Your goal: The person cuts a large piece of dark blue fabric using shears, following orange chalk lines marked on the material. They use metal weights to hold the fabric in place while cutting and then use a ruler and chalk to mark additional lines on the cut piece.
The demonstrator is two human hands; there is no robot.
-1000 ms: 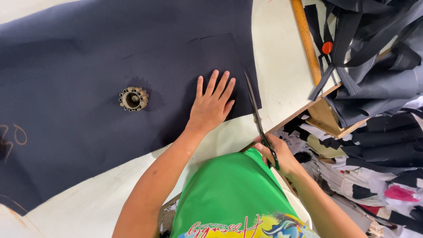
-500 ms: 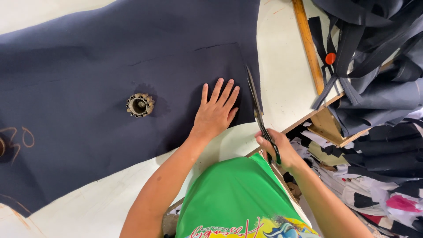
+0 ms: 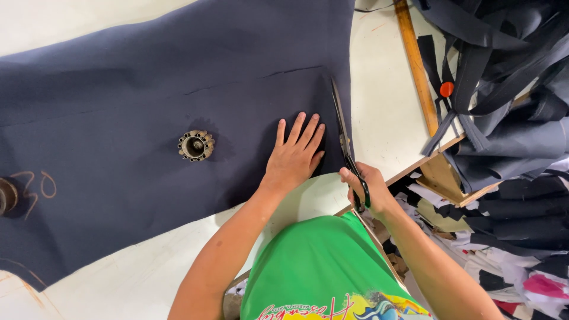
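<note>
Steel scissors (image 3: 345, 142) farther along fabric (image 3: 148, 106) now

The desk (image 3: 385, 112) was white. A big dark blue cloth (image 3: 148, 89) lay flat on it. A long wood stick (image 3: 416, 68) lay near the desk's right edge.

The cloth (image 3: 148, 106) runs off the top and left edges. The weight (image 3: 7, 195) at the left edge is cut off. The scissors' (image 3: 347, 148) handles hide in the right hand (image 3: 364, 186).
</note>
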